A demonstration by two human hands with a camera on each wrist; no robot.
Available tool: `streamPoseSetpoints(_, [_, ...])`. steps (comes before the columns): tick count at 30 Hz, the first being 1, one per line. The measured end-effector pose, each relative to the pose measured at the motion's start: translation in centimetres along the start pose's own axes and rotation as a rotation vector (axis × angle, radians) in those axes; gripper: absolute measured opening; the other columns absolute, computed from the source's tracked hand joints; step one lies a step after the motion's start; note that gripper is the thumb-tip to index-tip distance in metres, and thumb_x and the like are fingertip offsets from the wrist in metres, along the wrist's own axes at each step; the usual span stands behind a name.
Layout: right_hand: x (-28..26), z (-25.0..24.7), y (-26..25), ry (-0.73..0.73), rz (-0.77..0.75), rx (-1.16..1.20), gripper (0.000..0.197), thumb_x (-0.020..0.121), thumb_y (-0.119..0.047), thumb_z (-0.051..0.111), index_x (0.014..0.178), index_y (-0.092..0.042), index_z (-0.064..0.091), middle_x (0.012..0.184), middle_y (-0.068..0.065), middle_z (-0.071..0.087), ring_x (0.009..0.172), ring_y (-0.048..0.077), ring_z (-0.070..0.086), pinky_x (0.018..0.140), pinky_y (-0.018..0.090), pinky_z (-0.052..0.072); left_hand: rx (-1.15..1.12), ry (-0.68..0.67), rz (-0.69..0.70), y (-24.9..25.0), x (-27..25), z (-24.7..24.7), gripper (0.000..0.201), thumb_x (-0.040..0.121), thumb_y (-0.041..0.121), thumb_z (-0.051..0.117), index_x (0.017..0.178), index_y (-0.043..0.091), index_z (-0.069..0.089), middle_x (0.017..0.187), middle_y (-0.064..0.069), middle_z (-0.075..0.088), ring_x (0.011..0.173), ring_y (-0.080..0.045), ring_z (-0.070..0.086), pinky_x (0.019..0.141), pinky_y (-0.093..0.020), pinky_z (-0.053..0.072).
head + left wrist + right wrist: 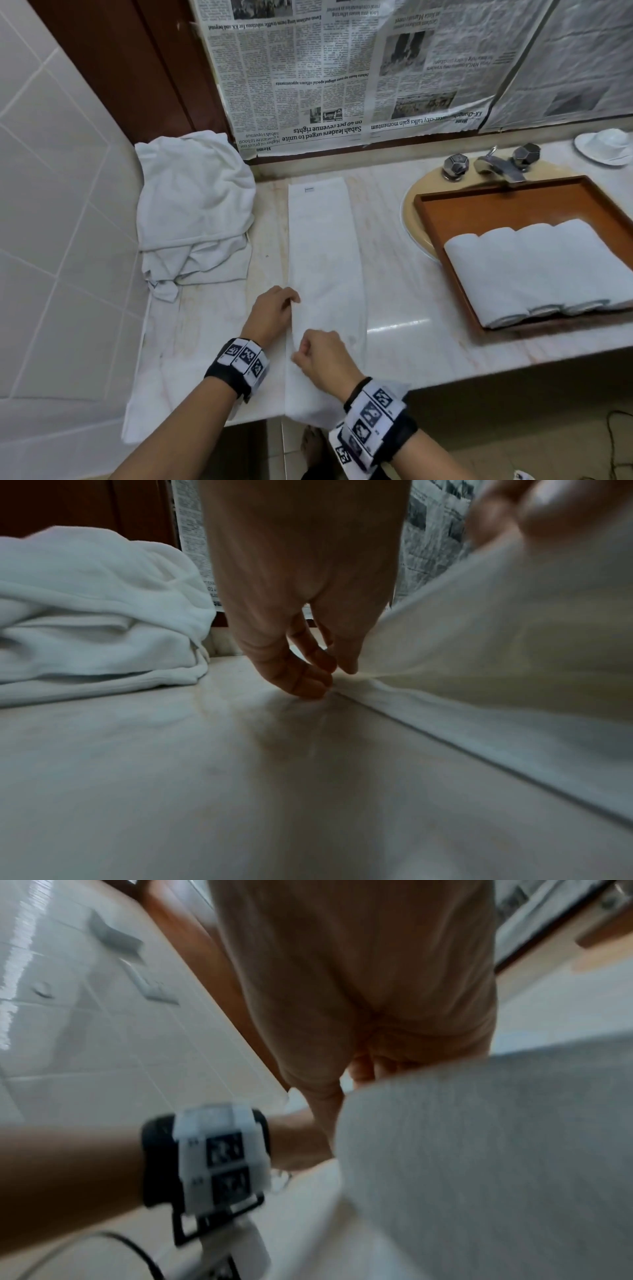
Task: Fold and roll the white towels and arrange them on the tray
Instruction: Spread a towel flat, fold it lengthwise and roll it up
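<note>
I am pinching the left edge of the long white folded towel strip (325,274) with my left hand (270,317), fingertips (316,681) curled down at the pale marble counter (404,291). My right hand (322,361) is gripping the same edge nearer me, lifting it. The strip is lying lengthwise between the heap of crumpled white towels (195,205) and the brown wooden tray (513,205), which is carrying rolled white towels (534,267). Only the left wrist view is showing the raised flap; the right wrist view is blurred.
</note>
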State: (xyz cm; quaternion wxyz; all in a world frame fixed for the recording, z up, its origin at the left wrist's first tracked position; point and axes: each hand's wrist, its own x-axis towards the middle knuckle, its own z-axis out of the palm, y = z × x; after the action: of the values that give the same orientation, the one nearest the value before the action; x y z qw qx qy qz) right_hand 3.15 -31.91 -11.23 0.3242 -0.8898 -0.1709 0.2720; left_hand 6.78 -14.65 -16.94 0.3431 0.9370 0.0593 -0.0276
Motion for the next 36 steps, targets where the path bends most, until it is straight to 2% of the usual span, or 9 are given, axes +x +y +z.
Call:
streamPoseSetpoints(6, [-1.3, 0.5, 1.8, -0.353, -0.132, -0.026, 0.029, 0.099, -0.027, 0.053, 0.117, -0.012, 0.068, 0.116, 0.006, 0.068, 0.102, 0.018, 0.063, 0.095, 0.028, 0.049, -0.012, 0.009, -0.043, -1.3, -1.1, 0.2, 0.026, 0.09, -0.001, 0.059, 0.102, 0.017, 0.074, 0.092, 0.0, 0.061, 0.077, -0.012, 0.057, 0.076, -0.014, 0.038])
streamPoseSetpoints(9, [-0.5, -2.2, 3.0, -0.406, -0.168, 0.097, 0.025, 0.098, -0.022, 0.053, 0.11, -0.013, 0.072, 0.106, -0.001, 0.072, 0.093, 0.009, 0.064, 0.088, 0.02, 0.05, -0.002, 0.048, -0.1, -1.7, -0.9, 0.1, 0.024, 0.094, 0.004, 0.055, 0.108, 0.014, 0.072, 0.103, -0.003, 0.061, 0.091, -0.019, 0.059, 0.086, -0.02, 0.041])
streamPoseSetpoints(12, [3.2, -3.7, 4.2, -0.041, -0.246, 0.05, 0.022, 0.098, -0.016, 0.05, 0.098, -0.007, 0.07, 0.092, 0.002, 0.068, 0.082, 0.016, 0.062, 0.081, 0.031, 0.052, 0.105, 0.084, -0.072, -1.1, 0.1, 0.8, 0.032, 0.096, 0.023, 0.05, 0.122, 0.013, 0.064, 0.125, -0.008, 0.056, 0.107, -0.033, 0.055, 0.094, -0.042, 0.047])
streamPoseSetpoints(14, [6.8, -3.5, 5.2, 0.242, -0.306, -0.175, 0.032, 0.098, -0.021, 0.042, 0.112, -0.004, 0.066, 0.11, 0.01, 0.067, 0.101, 0.026, 0.061, 0.09, 0.04, 0.052, 0.143, 0.073, -0.072, 0.4, 1.3, 1.3, 0.052, 0.096, 0.045, 0.032, 0.137, 0.021, 0.054, 0.146, -0.002, 0.046, 0.127, -0.03, 0.045, 0.101, -0.047, 0.043])
streamPoseSetpoints(18, [12.0, -3.2, 6.0, 0.045, -0.162, -0.462, 0.07, 0.096, -0.044, 0.002, 0.158, -0.013, 0.014, 0.165, 0.003, 0.012, 0.152, 0.025, 0.009, 0.121, 0.044, 0.01, 0.37, -0.071, -0.094, 2.2, 4.1, 2.7, 0.069, 0.092, 0.052, -0.004, 0.157, 0.038, 0.015, 0.166, 0.017, 0.006, 0.153, -0.021, 0.006, 0.115, -0.052, 0.021])
streamPoseSetpoints(24, [14.4, -6.9, 10.7, 0.023, -0.084, -0.619, 0.068, 0.092, -0.054, -0.013, 0.156, -0.031, -0.012, 0.156, -0.018, -0.024, 0.15, 0.015, -0.015, 0.121, 0.047, -0.007, 0.417, -0.11, -0.252, 0.2, 4.8, 3.2, 0.053, 0.103, 0.053, 0.006, 0.154, 0.049, -0.008, 0.162, 0.027, -0.014, 0.153, -0.017, -0.013, 0.119, -0.059, -0.002])
streamPoseSetpoints(27, [13.7, -9.2, 12.6, 0.107, 0.067, -0.544, 0.057, 0.103, -0.044, 0.003, 0.157, -0.027, -0.011, 0.162, -0.013, -0.018, 0.151, 0.019, -0.013, 0.121, 0.049, -0.003, 0.369, -0.114, -0.305, -0.1, 4.1, 2.4, 0.054, 0.105, 0.049, 0.012, 0.154, 0.049, -0.009, 0.163, 0.024, -0.012, 0.153, -0.019, -0.013, 0.12, -0.059, -0.003])
streamPoseSetpoints(32, [10.1, -5.3, 10.6, 0.101, -0.167, -0.532, 0.065, 0.099, -0.05, 0.006, 0.158, -0.023, 0.005, 0.163, -0.009, -0.002, 0.152, 0.018, 0.002, 0.12, 0.046, 0.003, 0.38, -0.163, -0.209, 1.6, 3.3, 3.2, 0.066, 0.088, 0.061, -0.011, 0.153, 0.047, -0.014, 0.159, 0.027, -0.023, 0.151, -0.019, -0.02, 0.119, -0.06, -0.005])
streamPoseSetpoints(36, [10.9, -4.9, 11.9, 0.079, -0.149, -0.59, 0.063, 0.102, -0.047, 0.013, 0.158, -0.017, 0.01, 0.163, -0.005, 0.002, 0.15, 0.013, 0.005, 0.119, 0.043, 0.001, 0.386, -0.15, -0.258, 1.9, 3.7, 4.2, 0.069, 0.085, 0.061, -0.016, 0.152, 0.045, -0.02, 0.158, 0.024, -0.027, 0.151, -0.021, -0.023, 0.118, -0.061, -0.01])
